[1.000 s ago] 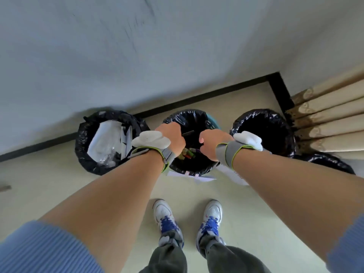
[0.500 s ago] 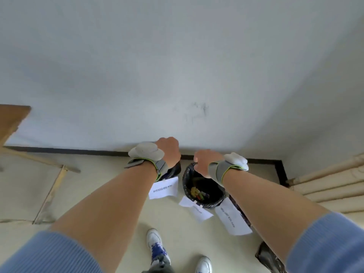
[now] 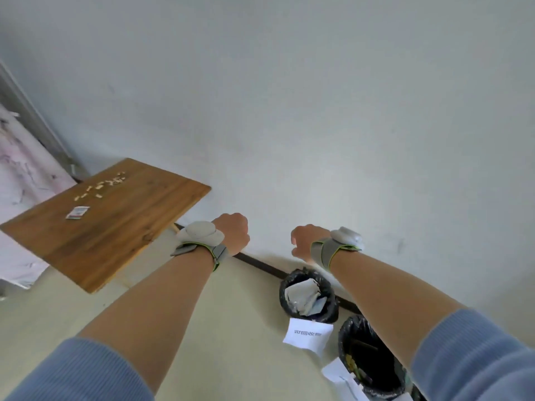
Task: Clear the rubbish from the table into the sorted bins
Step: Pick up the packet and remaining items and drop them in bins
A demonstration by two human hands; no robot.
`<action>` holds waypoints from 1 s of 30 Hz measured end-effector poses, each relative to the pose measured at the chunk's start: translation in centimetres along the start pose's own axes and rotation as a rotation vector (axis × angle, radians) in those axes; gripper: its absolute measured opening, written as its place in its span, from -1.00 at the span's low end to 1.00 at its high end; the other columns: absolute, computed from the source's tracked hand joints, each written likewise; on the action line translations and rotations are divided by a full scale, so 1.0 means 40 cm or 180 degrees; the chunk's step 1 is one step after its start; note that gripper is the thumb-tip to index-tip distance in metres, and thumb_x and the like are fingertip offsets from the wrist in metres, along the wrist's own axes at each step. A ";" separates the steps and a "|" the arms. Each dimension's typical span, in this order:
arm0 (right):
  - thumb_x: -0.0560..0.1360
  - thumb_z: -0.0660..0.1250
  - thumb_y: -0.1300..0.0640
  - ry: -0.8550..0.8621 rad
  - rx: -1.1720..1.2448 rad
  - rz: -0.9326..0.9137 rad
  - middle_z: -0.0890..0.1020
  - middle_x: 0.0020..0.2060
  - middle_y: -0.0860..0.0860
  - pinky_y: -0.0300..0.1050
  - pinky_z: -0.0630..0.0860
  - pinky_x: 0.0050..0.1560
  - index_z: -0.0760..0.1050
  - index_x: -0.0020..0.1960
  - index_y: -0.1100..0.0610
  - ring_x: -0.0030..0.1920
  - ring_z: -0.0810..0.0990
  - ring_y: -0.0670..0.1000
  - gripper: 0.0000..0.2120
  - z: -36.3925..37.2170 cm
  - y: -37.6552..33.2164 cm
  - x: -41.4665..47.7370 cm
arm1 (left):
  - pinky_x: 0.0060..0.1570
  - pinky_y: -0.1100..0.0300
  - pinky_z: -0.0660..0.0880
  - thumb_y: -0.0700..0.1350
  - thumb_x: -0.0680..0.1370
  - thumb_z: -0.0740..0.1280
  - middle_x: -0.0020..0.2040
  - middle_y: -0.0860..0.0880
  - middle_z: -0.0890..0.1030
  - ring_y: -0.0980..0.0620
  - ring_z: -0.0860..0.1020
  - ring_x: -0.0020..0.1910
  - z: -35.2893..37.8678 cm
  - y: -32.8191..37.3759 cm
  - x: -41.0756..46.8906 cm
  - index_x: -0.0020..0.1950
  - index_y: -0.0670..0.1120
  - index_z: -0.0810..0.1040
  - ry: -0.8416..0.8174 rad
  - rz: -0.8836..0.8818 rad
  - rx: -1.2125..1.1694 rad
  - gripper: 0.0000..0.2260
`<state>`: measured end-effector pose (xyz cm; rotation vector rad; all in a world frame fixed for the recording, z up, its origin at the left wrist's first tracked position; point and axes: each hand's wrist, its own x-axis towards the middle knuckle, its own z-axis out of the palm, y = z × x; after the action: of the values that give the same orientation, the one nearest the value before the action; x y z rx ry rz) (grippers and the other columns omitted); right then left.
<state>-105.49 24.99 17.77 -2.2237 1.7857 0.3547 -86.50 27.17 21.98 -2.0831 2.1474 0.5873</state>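
A small red-and-white wrapper [image 3: 77, 212] lies flat on the wooden tabletop [image 3: 115, 227], its long axis roughly along the tabletop's length, beside a row of pale scraps [image 3: 100, 186]. Two black-lined bins [image 3: 308, 295] stand by the wall. The left hand [image 3: 233, 234] and right hand [image 3: 302, 241] hover curled, holding nothing visible.

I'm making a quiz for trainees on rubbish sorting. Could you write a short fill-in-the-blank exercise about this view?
1. The small packet lies on the wooden ____.
2. Both bins are lined with bags coloured ____.
3. The bin nearer the table holds crumpled ____.
4. The left hand and the right hand are over the ____, not the table.

Missing words: table; black; paper; floor
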 end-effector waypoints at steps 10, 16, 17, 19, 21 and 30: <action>0.55 0.27 0.02 0.0220 0.0042 -0.0551 0.60 0.12 0.03 -0.06 0.55 0.05 0.53 0.24 0.06 0.05 0.62 0.10 -0.70 -0.146 -0.558 0.137 | -0.11 0.19 0.40 -0.19 0.58 0.22 -0.03 -0.08 0.52 -0.03 0.48 -0.09 -0.180 -0.571 -0.091 -0.04 -0.15 0.52 0.0099 -0.0520 0.0086 -0.90; 0.58 0.27 -0.01 0.0223 -0.0116 -0.0861 0.59 0.18 0.04 -0.09 0.53 0.06 0.51 0.29 0.09 0.12 0.61 0.09 -0.67 -0.180 -0.806 0.201 | 0.06 0.03 0.55 -0.10 0.56 0.24 0.08 -0.08 0.61 -0.12 0.60 0.02 -0.205 -0.839 -0.135 0.04 -0.11 0.59 0.0417 -0.0925 -0.0240 -0.83; 0.58 0.27 0.01 0.0208 -0.0146 -0.0907 0.59 0.19 0.04 -0.09 0.53 0.06 0.51 0.29 0.09 0.12 0.61 0.09 -0.68 -0.183 -0.844 0.217 | 0.07 0.03 0.55 -0.10 0.56 0.25 0.08 -0.07 0.61 -0.11 0.60 0.04 -0.208 -0.875 -0.136 0.05 -0.09 0.59 0.0459 -0.0964 -0.0285 -0.83; 0.58 0.26 0.05 0.0181 -0.0218 -0.1033 0.62 0.16 0.05 -0.07 0.55 0.04 0.53 0.28 0.11 0.12 0.62 0.10 -0.69 -0.190 -0.911 0.254 | 0.05 0.06 0.56 -0.09 0.56 0.26 0.07 -0.05 0.62 -0.09 0.60 0.03 -0.207 -0.942 -0.130 0.04 -0.07 0.60 0.0486 -0.1075 -0.0361 -0.84; 0.58 0.26 0.05 0.0120 -0.0331 -0.1153 0.64 0.10 0.06 -0.09 0.55 -0.03 0.53 0.26 0.13 0.07 0.64 0.10 -0.69 -0.201 -0.983 0.302 | 0.03 0.08 0.56 -0.07 0.55 0.26 0.06 -0.04 0.62 -0.08 0.60 0.02 -0.200 -1.016 -0.114 0.00 -0.05 0.59 0.0457 -0.1221 -0.0418 -0.86; 0.60 0.28 0.07 -0.0043 -0.0459 -0.1447 0.62 0.14 0.07 -0.07 0.59 0.04 0.48 0.31 0.13 0.09 0.63 0.10 -0.69 -0.219 -1.240 0.657 | 0.01 0.07 0.55 -0.13 0.55 0.23 0.02 -0.09 0.63 -0.12 0.61 0.02 -0.216 -1.322 0.076 0.05 -0.11 0.59 0.0315 -0.1755 -0.0616 -0.82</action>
<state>-51.27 8.14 19.40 -2.6281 1.2250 0.4060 -33.28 21.72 17.95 -2.6993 1.4835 0.6462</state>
